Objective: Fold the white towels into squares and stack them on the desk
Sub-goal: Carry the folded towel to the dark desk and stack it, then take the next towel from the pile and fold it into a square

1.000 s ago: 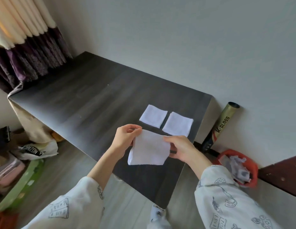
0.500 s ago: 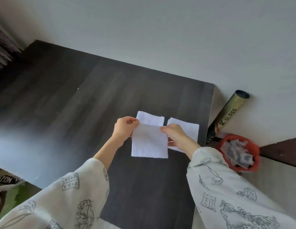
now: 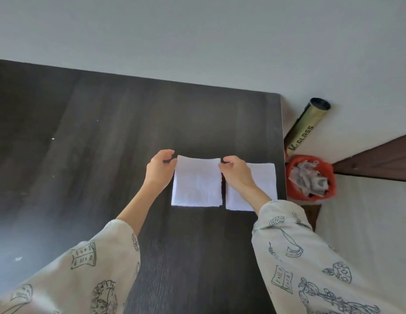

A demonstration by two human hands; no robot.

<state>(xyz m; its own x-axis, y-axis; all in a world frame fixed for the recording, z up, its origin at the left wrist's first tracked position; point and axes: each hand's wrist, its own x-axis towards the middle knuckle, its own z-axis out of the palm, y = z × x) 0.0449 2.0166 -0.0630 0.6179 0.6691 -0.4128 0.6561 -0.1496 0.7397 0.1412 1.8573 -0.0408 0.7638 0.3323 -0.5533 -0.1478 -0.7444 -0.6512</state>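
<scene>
A folded white towel (image 3: 197, 180) lies flat on the dark desk (image 3: 106, 143), on top of another folded towel whose edges show just beneath its lower side. My left hand (image 3: 160, 171) pinches its far left corner. My right hand (image 3: 237, 175) pinches its far right corner. Right beside it lies a second folded white towel (image 3: 264, 180), close to the desk's right edge and partly hidden under my right hand and wrist.
The desk stands against a pale wall (image 3: 197, 41). Right of the desk on the floor are an orange bin (image 3: 310, 177) with crumpled paper and a gold tube (image 3: 307, 128) leaning on the wall. The desk's right edge runs just past the towels.
Both hands carried the held towel away from me and laid it onto the left folded square. The view has swung right and down, so the curtain is out of sight.
</scene>
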